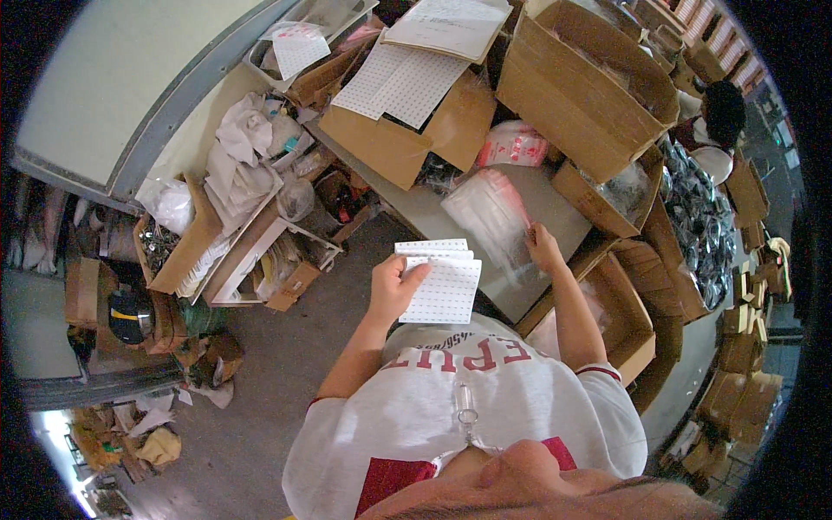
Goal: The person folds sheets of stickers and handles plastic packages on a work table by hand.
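My left hand [396, 288] grips a few white sheets of small printed labels [440, 290], its thumb on top of them, in front of my chest. To the right, my right hand [544, 249] is closed on the reddish edge of a stack of clear plastic bags [487, 218], which lies over the grey tabletop [530, 290]. Behind that stack sits a clear plastic pack with red printing [513, 144]. More label sheets [403, 82] rest on an open cardboard box [381, 143] at the back, with a stack of papers [448, 26] over them.
A large cardboard box [581, 87] stands at the back right. Another open box [620, 316] is beside my right arm. Further right, a box holds many dark wrapped items [700, 225]. Cluttered shelves [251, 260] stand to the left, by the grey floor [260, 373]. Another person [719, 121] is at far right.
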A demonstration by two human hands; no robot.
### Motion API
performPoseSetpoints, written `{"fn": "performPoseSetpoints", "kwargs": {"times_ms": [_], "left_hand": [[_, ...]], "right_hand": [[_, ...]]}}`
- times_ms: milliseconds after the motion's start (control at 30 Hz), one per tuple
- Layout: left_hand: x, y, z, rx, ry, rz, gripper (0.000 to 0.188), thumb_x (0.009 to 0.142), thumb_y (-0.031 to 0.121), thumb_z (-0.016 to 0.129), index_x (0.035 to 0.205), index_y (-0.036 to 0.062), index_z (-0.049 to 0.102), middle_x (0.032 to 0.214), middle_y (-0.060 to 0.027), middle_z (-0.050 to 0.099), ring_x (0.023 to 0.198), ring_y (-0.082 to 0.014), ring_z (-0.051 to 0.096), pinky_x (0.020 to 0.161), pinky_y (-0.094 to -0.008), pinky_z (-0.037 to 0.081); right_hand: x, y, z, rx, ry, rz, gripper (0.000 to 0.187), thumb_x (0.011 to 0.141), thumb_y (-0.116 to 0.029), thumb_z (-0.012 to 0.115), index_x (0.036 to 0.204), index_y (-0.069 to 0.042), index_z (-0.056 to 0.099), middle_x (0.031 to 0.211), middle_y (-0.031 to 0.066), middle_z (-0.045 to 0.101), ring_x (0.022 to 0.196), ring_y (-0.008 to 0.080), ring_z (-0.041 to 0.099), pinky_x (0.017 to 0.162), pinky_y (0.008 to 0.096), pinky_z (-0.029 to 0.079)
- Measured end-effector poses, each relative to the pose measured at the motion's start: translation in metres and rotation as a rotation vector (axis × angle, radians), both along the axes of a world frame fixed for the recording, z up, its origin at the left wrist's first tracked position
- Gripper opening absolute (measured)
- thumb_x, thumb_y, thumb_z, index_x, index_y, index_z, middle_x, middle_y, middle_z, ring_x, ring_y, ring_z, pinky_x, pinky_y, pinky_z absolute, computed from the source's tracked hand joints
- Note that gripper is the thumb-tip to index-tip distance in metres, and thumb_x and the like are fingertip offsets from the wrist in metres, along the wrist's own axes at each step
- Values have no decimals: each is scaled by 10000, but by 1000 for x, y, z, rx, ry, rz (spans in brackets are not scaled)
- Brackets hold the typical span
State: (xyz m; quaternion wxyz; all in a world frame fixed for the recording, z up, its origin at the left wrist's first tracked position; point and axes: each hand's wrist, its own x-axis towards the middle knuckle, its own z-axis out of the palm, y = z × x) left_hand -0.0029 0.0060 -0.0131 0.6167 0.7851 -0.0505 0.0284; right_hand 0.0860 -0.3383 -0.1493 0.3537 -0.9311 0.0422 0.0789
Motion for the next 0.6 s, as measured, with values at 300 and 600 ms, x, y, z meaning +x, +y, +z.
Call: {"fn": "performPoseSetpoints", "kwargs": {"times_ms": [300, 600], "left_hand": [[3, -2, -2, -36, 15, -27, 195, 812, 108, 672, 934, -42, 646, 869, -109, 650, 740, -130, 604, 645, -258, 466], [3, -5, -5, -34, 8, -87, 202, 797, 75, 648, 965, -38, 638, 910, -122, 637, 822, -163, 614, 713, -281, 479]], "right_hand": [[0, 10, -2, -228, 54, -107, 319, 787, -158, 620, 1048, -53, 469, 960, 215, 612, 933, 429, 565, 783, 467, 455], [12, 1, 6, -394, 134, 53, 263, 777, -271, 631, 901, -41, 593, 1004, 190, 611, 1067, 374, 483, 896, 454, 398]]}}
